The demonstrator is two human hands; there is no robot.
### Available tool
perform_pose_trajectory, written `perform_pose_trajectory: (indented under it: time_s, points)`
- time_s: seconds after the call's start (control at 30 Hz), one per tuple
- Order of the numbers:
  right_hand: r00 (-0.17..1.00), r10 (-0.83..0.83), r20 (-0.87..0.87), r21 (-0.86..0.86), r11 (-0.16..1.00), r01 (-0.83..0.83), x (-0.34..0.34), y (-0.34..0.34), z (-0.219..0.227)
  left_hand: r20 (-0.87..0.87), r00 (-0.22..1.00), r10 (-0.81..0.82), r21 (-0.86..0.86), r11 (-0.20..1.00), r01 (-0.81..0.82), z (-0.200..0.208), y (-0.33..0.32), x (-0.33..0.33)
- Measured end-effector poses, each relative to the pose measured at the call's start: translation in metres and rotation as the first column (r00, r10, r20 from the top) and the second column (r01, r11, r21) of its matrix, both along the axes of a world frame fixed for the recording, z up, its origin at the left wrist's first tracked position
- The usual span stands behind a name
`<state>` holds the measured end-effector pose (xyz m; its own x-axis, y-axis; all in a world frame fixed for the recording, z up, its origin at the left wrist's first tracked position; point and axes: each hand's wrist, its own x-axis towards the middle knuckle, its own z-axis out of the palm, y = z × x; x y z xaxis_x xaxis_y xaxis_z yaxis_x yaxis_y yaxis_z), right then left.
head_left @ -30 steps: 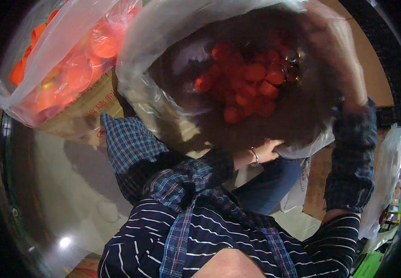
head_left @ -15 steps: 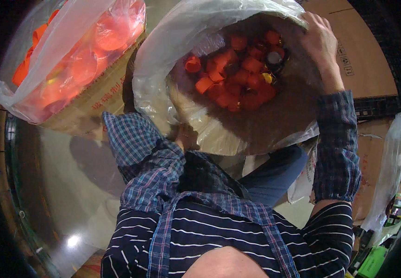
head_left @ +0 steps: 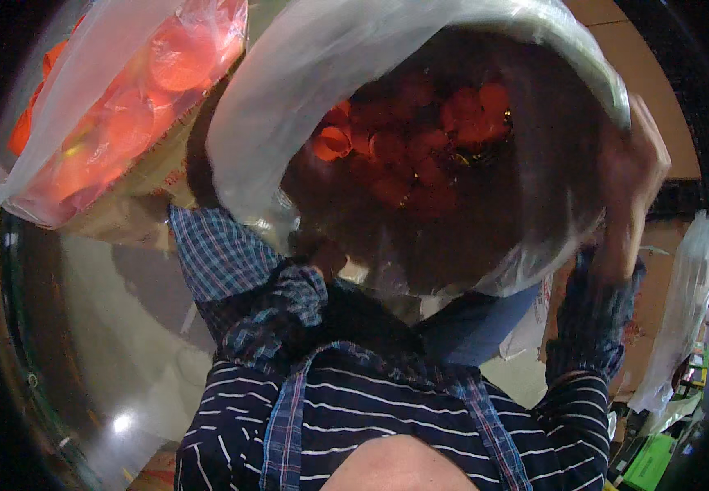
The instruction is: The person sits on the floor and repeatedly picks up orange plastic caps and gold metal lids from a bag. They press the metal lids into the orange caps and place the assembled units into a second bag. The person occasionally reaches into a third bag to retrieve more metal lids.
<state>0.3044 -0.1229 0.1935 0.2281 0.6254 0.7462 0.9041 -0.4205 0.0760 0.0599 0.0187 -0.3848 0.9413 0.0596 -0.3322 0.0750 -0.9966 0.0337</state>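
A large translucent plastic bag [head_left: 248,147] opens toward me, its wide mouth held up in front of my body. Inside it, in shadow, lie several orange-red plastic caps [head_left: 331,143], some with yellow bits among them. On the right, my right hand [head_left: 639,159] is closed on the bag's rim, blurred by motion. My left hand [head_left: 327,259] is at the near left edge of the mouth, closed on the plastic; shadow and the bag hide most of its fingers.
At the far left, another clear bag of orange-red round pieces [head_left: 121,135] rests on a printed cardboard box [head_left: 146,217]. More cardboard [head_left: 653,303] and a hanging plastic sheet [head_left: 686,311] stand on the right. Near the lower right lies a green box [head_left: 651,462].
My right hand has moved right and nearer, pulling the bag's rim outward. The mouth is wider and its inside darker. The caps have shifted; my left hand stays almost in place.
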Motion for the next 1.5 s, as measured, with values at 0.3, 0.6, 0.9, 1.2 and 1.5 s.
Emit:
perform_pose_trajectory:
  time_s: [0.3, 0.6, 0.9, 1.2, 1.5]
  points:
    - [0.98, -0.127, 0.151, -0.24, 0.958, 0.16, 0.072, 0.045, -0.068, -0.021, 1.0, -0.019, -0.262, 0.965, 0.013, 0.074, 0.011, 0.004]
    - [0.98, 0.054, 0.193, -0.346, 0.938, 0.017, -0.02, 0.056, 0.019, 0.293, 0.937, -0.192, -0.144, 0.96, 0.242, 0.076, 0.009, -0.005]
    - [0.976, -0.213, 0.043, -0.208, 0.954, 0.217, 0.075, 0.047, 0.011, 0.128, 0.937, -0.326, 0.015, 0.945, 0.327, 0.053, -0.001, -0.023]
    - [0.96, -0.066, 0.271, -0.025, 0.997, 0.076, 0.039, 0.078, -0.016, -0.16, 0.957, -0.24, -0.176, 0.961, 0.212, 0.098, -0.007, 0.006]
    - [0.655, -0.265, -0.708, -0.281, 0.956, 0.082, -0.007, -0.033, -0.286, -0.5, 0.856, -0.135, -0.231, 0.973, 0.019, 0.149, 0.0, 0.017]
